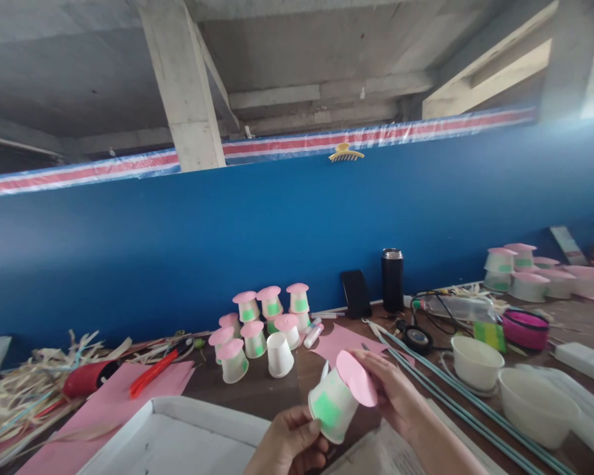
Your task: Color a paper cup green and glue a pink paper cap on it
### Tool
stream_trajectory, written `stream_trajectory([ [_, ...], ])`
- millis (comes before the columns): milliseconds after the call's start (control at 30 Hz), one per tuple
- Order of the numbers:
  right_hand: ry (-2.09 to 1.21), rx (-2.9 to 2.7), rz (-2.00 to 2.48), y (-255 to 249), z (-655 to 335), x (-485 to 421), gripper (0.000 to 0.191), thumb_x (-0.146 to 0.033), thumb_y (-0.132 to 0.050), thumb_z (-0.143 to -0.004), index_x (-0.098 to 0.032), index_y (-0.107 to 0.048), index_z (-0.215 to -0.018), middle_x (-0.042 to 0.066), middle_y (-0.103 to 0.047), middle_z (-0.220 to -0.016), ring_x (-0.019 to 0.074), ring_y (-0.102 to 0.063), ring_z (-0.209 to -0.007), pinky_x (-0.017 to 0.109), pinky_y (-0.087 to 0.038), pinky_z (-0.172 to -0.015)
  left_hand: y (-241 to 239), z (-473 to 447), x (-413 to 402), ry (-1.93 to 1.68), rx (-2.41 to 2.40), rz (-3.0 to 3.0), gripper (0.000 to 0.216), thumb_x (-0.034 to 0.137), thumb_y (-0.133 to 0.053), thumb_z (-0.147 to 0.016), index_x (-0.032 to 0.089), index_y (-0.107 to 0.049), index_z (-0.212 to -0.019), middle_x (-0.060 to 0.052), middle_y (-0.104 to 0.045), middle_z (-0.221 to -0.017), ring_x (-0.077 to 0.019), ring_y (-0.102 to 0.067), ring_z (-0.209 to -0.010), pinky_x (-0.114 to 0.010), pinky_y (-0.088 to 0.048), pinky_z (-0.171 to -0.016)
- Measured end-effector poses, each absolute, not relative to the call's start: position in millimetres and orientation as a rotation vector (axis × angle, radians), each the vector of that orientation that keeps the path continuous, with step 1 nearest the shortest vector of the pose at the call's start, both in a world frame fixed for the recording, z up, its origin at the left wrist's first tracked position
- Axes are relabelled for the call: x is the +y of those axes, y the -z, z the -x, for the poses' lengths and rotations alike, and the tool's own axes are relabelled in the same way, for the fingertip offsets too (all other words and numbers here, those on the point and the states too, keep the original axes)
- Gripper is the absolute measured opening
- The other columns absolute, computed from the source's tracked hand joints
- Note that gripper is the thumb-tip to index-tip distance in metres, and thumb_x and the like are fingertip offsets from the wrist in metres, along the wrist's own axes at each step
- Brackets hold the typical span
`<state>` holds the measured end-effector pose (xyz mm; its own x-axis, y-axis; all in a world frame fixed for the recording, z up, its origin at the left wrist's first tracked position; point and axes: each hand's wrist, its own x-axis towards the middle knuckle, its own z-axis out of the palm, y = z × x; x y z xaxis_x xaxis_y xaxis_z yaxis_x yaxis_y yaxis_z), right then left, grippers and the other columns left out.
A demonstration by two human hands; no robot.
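Note:
A white paper cup (329, 404) with a green patch on its side is tilted between my two hands. A round pink paper disc (357, 379) covers its narrow end. My left hand (292, 441) pinches the cup's wide rim between thumb and fingers. Against the pink disc rests my right hand (389, 389), its fingers stretched out behind and along it. Beyond them, several similar cups with pink tops (254, 338) stand upside down, some stacked in two levels. One plain white cup (280, 355) among them has no disc.
A white box lid (178, 439) lies front left, beside pink paper (109, 402) and red-handled scissors. Behind are a black phone (355, 293) and a dark bottle (392, 280) by the blue partition (257, 224). Bowls (539, 406) and blue cords (455, 389) lie right.

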<state>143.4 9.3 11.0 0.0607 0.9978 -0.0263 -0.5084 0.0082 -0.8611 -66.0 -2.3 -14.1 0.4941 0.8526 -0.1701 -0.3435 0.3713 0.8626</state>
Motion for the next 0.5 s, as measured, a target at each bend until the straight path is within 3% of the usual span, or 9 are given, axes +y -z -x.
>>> stream_trajectory([
  [100,-1.377,-0.766,0.874,-10.2,-143.9,9.7,0.029,-0.033,-0.072,-0.070,-0.017,-0.071,-0.095,0.000,-0.070,-0.074,0.0082,-0.056,-0.056,0.014,-0.032,-0.041,15.1,65.9,-1.5,-0.835,0.691,-0.863,0.025,0.031,-0.077,-0.064,0.010,-0.068,-0.074,-0.004,-0.061,-0.058,-0.0063,-0.053,-0.048,-0.015,-0.044,-0.047],
  [333,-1.380,-0.775,0.870,-11.2,-143.6,10.3,0.029,-0.036,-0.072,-0.070,-0.017,-0.072,-0.092,0.004,-0.072,-0.089,0.0146,-0.063,-0.075,0.019,-0.044,-0.058,17.0,67.2,1.0,-0.736,0.679,-0.900,0.029,0.032,-0.077,-0.064,0.009,-0.068,-0.079,-0.005,-0.063,-0.059,-0.0058,-0.054,-0.047,-0.014,-0.043,-0.047],
  [500,-1.397,-0.781,0.886,-12.2,-143.3,9.6,0.031,-0.036,-0.074,-0.069,-0.015,-0.072,-0.092,0.005,-0.072,-0.083,0.0128,-0.062,-0.065,0.018,-0.040,-0.049,16.7,67.3,1.5,-0.730,0.671,-0.897,0.030,0.033,-0.078,-0.062,0.009,-0.069,-0.078,-0.005,-0.063,-0.061,-0.0065,-0.054,-0.049,-0.015,-0.044,-0.049],
])
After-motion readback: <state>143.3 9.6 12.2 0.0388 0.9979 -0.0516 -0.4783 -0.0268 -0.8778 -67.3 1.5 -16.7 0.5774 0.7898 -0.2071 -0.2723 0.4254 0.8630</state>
